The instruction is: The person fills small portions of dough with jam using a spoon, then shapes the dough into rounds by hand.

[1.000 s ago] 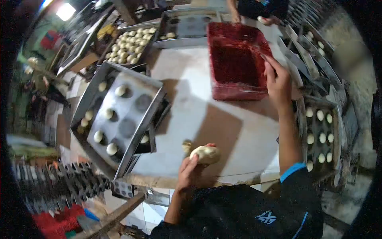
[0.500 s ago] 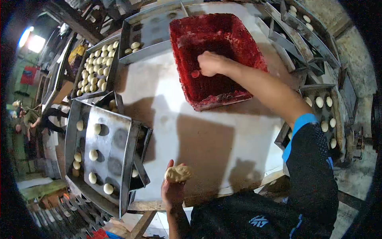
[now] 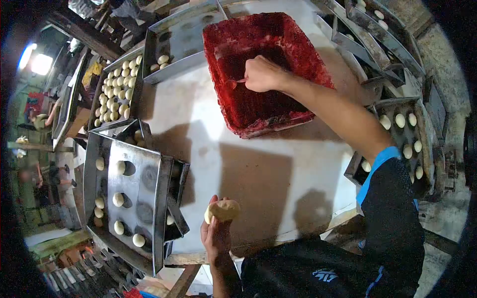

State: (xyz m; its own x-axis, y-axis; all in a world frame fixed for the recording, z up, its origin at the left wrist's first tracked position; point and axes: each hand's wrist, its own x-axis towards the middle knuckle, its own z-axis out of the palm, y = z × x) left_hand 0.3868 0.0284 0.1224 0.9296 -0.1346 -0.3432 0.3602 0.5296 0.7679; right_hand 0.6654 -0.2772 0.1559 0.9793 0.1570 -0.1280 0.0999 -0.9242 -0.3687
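Near the table's front edge, my left hand [image 3: 216,233] holds a flattened piece of pale dough [image 3: 222,210] with its fingers around it. Over the red tub [image 3: 271,126] my right hand [image 3: 263,74] is closed on the handle of a small utensil [image 3: 234,83], whose end is over the dark red contents. The utensil's exact shape is hard to make out against the red. My right arm crosses the tub's right rim.
A metal tray [image 3: 130,186] with spaced dough balls lies at the left, near a fuller tray [image 3: 115,94]. More trays [image 3: 405,102] with dough balls stand at the right. A person [image 3: 42,119] is at the far left.
The utensil in my right hand has swung so its end points left. My left thumb now lies across the dough, which has shifted slightly. The view has shifted a little.
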